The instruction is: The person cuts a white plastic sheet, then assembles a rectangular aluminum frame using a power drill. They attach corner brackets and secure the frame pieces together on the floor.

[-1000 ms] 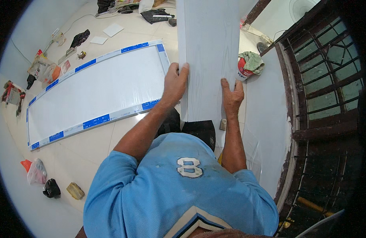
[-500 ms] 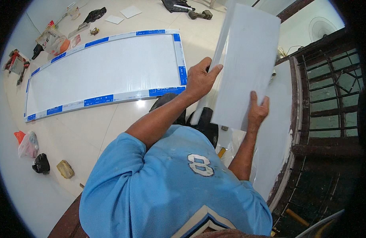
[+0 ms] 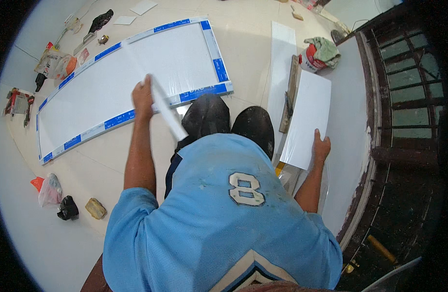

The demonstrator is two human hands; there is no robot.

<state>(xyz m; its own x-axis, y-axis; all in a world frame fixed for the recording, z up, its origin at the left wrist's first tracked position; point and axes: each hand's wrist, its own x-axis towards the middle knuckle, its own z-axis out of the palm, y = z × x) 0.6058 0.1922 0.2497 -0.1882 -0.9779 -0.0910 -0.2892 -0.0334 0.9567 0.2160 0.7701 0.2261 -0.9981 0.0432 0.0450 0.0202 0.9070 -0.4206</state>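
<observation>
My left hand (image 3: 142,99) is closed around a narrow white strip (image 3: 168,111), held out to the left and slanting down toward my knees. My right hand (image 3: 321,147) grips the near right edge of a wider white panel (image 3: 309,114), its thumb on the top face. That panel slopes away on my right. To its left are a wooden board (image 3: 294,82) and a dark hand tool (image 3: 288,103). Beyond the left hand lies a large white panel (image 3: 160,53) framed with blue-and-white tape.
A long white board (image 3: 282,41) and a red bucket (image 3: 309,59) draped with a green cloth (image 3: 327,51) stand ahead on the right. Bags (image 3: 51,189) and a yellowish block (image 3: 95,208) lie at left. A barred dark window (image 3: 411,97) lines the right.
My hands have drawn apart: the left swung left and down with the narrow strip, while the right lowered the wider panel to the right. The bucket and wooden board came into view.
</observation>
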